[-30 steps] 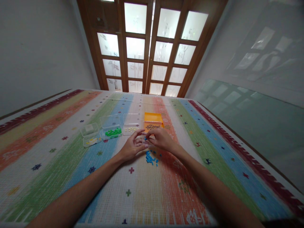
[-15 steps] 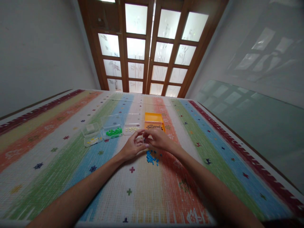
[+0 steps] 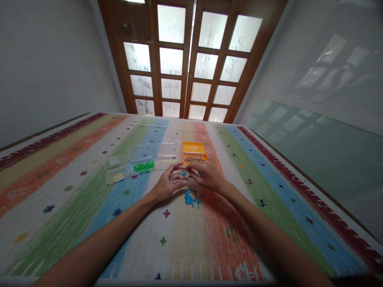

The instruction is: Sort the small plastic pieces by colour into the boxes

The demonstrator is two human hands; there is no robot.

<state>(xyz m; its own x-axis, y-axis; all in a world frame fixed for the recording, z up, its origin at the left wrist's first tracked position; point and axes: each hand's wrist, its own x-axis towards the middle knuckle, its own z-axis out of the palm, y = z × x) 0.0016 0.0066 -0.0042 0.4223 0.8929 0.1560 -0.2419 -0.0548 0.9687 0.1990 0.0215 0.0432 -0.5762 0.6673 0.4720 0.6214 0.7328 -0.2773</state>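
Observation:
My left hand (image 3: 168, 185) is curled with fingers and thumb around the left side of a small clear plastic box (image 3: 180, 174), which is mostly hidden between my hands. A few blue pieces (image 3: 184, 173) show in or just behind it. My right hand (image 3: 208, 174) is held over the box, thumb and fingers drawn together near its edge. Whatever is in those fingertips is too small to make out. Just below my hands, a loose pile of small blue pieces (image 3: 189, 198) lies on the striped tablecloth (image 3: 149, 243).
Beyond my hands stands an open orange box (image 3: 194, 147) with brown pieces. Left of it are open clear boxes: one with cream pieces (image 3: 165, 162), one with green pieces (image 3: 143, 166), and one with yellow and white pieces (image 3: 119, 177).
My right hand has shifted slightly right and opened a gap from the left, so blue pieces by the clear box now show. My left hand has stayed nearly still.

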